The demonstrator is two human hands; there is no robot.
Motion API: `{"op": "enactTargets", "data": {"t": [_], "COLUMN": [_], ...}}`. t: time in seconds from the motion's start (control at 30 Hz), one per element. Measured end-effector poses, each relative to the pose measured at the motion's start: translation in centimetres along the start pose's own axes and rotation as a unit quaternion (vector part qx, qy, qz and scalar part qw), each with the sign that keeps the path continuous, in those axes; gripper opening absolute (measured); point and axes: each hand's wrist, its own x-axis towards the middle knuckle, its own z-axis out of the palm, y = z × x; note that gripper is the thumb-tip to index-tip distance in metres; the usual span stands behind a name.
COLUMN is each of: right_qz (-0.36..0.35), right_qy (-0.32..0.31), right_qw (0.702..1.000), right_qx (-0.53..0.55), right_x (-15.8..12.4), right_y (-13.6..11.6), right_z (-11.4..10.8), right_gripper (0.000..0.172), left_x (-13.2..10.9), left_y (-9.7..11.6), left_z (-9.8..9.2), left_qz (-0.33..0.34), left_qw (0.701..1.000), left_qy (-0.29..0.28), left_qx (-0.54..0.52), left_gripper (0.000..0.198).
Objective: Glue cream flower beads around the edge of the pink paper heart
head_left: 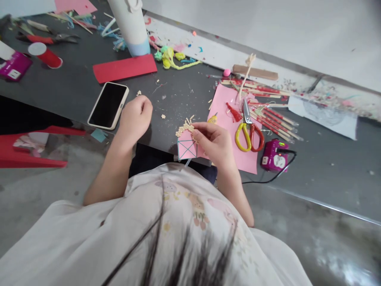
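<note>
My right hand [216, 143] pinches a small pink paper craft piece [183, 149] at the table's front edge. Dark teal lines cross a square on this piece, and small cream bits cluster along its top in an arch. My left hand [135, 119] is closed in a fist above the table, close to the right side of a phone [107, 105]; whatever its fingers hold, if anything, is hidden. One loose cream bit [163, 116] lies on the table between my hands, and another cream bit [139, 93] sits just beyond the fist.
Right of my right hand, scissors [247, 133] lie on a pink sheet [229, 107] beside several red-wrapped sticks [276, 119] and a purple corded device [274, 155]. A white bottle [131, 28] stands behind a red strip [125, 67]. Pliers [49, 38] and a red spool [49, 57] are far left.
</note>
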Motion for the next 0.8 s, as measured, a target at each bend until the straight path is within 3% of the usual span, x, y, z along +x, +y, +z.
{"op": "enactTargets", "data": {"t": [0.13, 0.27, 0.33, 0.43, 0.53, 0.6, 0.7, 0.8], "right_qz": [0.012, 0.009, 0.002, 0.0, -0.022, -0.042, -0.058, -0.055], "right_qy": [0.011, 0.023, 0.027, 0.037, 0.061, 0.08, 0.094, 0.094], "right_qw": [1.0, 0.999, 0.999, 0.999, 0.998, 0.996, 0.994, 0.994], "right_qx": [0.012, 0.023, 0.022, 0.016, -0.002, -0.016, -0.026, -0.026], "right_x": [0.1, 0.2, 0.2, 0.3, 0.3, 0.3, 0.3, 0.3], "right_y": [-0.5, -0.5, -0.4, -0.3, -0.3, -0.4, -0.5, -0.5], "right_z": [0.0, 0.1, 0.1, 0.2, 0.5, 0.7, 1.2, 1.5], "right_gripper": [0.02, 0.02, 0.02, 0.019, 0.019, 0.019, 0.019, 0.02], "left_x": [-0.8, -1.1, -1.1, -1.2, -1.9, -2.7, -3.9, -4.6], "left_y": [0.4, -0.4, -1.1, -1.7, -0.8, 0.3, 1.9, 2.8], "left_z": [-0.3, 0.1, 0.4, 0.6, 0.6, 0.6, 0.8, 1.3], "left_qz": [0.012, 0.037, 0.082, 0.146, 0.153, 0.137, 0.083, 0.03], "left_qw": [0.991, 0.988, 0.985, 0.986, 0.988, 0.986, 0.965, 0.948], "left_qy": [-0.016, -0.049, -0.052, -0.022, 0.003, -0.019, -0.102, -0.133], "left_qx": [0.13, 0.145, 0.14, 0.083, -0.011, -0.097, -0.227, -0.286], "left_gripper": [0.033, 0.011, 0.012, 0.025, 0.027, 0.023, 0.026, 0.029]}}
